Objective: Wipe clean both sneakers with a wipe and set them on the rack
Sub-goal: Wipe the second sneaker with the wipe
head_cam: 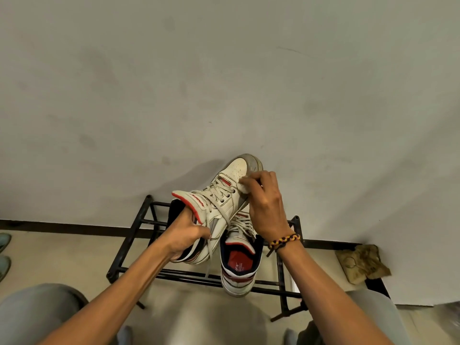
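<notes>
wiping the raised sneaker [224, 195] over the black rack [139, 227]

my left hand [185, 236] curls round its heel collar, holding it up, toe toward the wall [224, 70]; my right hand [265, 207], wearing a braided bracelet [283, 241], pinches a white wipe [242, 188] against the toe side. the second sneaker [240, 265] sits on the rack below, its front hidden behind the raised shoe and my right hand. a crumpled brown cloth [361, 263] lies right, other shoes [5, 252] at left edge.

wipe [242, 187] mostly hidden, perhaps crumpled
</notes>
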